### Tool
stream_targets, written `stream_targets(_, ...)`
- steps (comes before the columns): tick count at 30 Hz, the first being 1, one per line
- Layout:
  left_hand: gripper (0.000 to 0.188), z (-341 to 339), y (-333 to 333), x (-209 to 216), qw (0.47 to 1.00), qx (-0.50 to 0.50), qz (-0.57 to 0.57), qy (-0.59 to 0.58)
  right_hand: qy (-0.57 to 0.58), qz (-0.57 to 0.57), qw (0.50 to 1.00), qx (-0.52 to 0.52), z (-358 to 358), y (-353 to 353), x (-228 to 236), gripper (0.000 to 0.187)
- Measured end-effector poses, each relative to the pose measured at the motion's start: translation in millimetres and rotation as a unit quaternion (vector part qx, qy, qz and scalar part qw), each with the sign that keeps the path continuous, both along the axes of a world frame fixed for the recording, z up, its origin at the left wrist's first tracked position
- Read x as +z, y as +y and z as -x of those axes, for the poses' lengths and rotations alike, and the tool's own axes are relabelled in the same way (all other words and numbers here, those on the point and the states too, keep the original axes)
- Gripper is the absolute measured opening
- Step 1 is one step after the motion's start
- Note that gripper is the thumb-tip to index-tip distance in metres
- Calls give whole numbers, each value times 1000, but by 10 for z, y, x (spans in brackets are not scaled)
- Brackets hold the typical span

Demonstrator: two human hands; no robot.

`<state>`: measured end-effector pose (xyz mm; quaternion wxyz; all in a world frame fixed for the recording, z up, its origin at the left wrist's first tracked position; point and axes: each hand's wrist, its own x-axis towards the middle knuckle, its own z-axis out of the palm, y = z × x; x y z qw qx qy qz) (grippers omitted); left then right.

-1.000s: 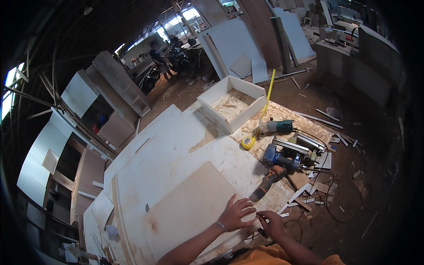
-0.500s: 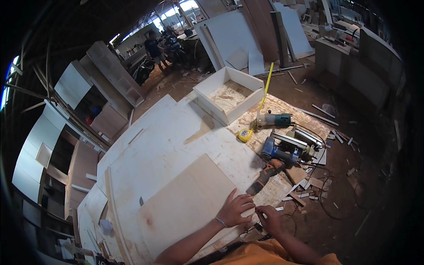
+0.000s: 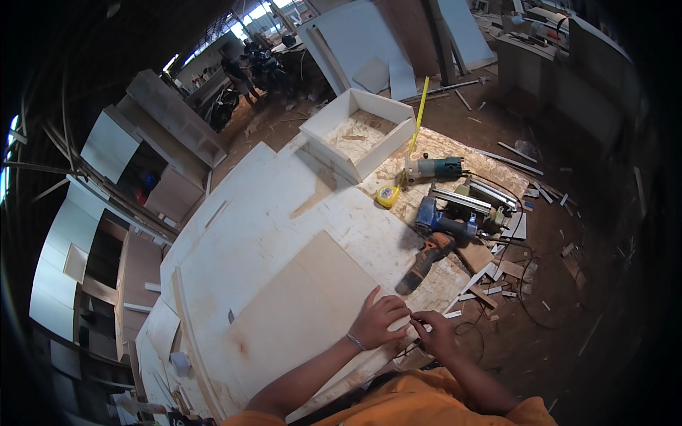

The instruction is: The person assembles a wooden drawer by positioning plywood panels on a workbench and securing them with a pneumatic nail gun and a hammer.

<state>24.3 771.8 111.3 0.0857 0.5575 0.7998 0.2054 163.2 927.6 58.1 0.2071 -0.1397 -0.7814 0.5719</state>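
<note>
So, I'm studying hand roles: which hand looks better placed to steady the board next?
Probably the left hand: it rests on top of the board near one corner, while the right hand is bunched at the edge.

Right grip (image 3: 437, 335): contents too small to tell; distant person (image 3: 235, 69) blurred; orange shirt (image 3: 412, 406) cut off below.

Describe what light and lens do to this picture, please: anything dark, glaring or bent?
Head view: edges bow, as on the white cabinet at left, and corners fall to black; head view: daylight glares at the top, and a soft shadow lies left of the blue tool; head view: detail at the right hand's fingertips is too small to tell.
</note>
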Motion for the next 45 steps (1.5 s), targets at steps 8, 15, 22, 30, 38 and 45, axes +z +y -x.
stream_targets(8, 32, -21, -2, 22, 1000, 2, -18, 7, -20, -42, 997, 63, 24, 174, 86, 17)
stream_targets(15, 30, -3, -19, 23, 1000, 5, -21, 15, -21, -28, 996, 84, 40, 198, 85, 17)
stream_targets(22, 32, 43, 22, 63, 999, -2, -17, 42, 12, -66, 992, 110, 54, 262, -50, 17)
stream_targets(30, 36, -59, 116, -123, 1000, 10, -6, 22, -117, -182, 976, 27, -207, 1000, -265, 25)
stream_targets(38, 32, 17, 43, 52, 1000, -11, 10, 25, -20, -311, 948, -63, 1044, 1813, -137, 30)
stream_targets(45, 24, -2, 79, 63, 999, 0, -11, 34, -152, -398, 904, 42, 1805, 2114, -300, 48)
